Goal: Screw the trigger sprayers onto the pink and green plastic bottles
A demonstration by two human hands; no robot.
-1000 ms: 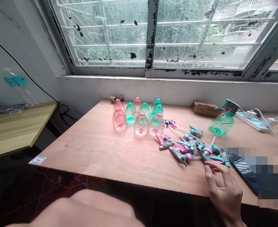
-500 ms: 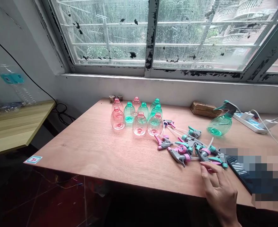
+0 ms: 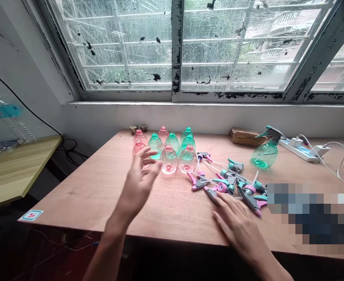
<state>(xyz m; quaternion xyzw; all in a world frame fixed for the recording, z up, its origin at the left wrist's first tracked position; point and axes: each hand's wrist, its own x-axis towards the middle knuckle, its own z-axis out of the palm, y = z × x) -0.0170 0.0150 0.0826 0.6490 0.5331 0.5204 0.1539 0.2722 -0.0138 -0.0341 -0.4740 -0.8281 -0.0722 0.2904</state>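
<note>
Hands empty and open: left hand (image 3: 139, 181) spread near pink plastic bottle (image 3: 137, 148), right hand (image 3: 239, 222) flat on counter (image 3: 72, 199) beside trigger sprayer heads (image 3: 232, 180)

Place: plain indoor work room, not clearly a home or shop
Under the right fingers (image 3: 226, 210): plywood tabletop (image 3: 81, 199)
Beyond the fingers: paint-flaked barred window (image 3: 125, 47), power strip (image 3: 299, 150)
</note>
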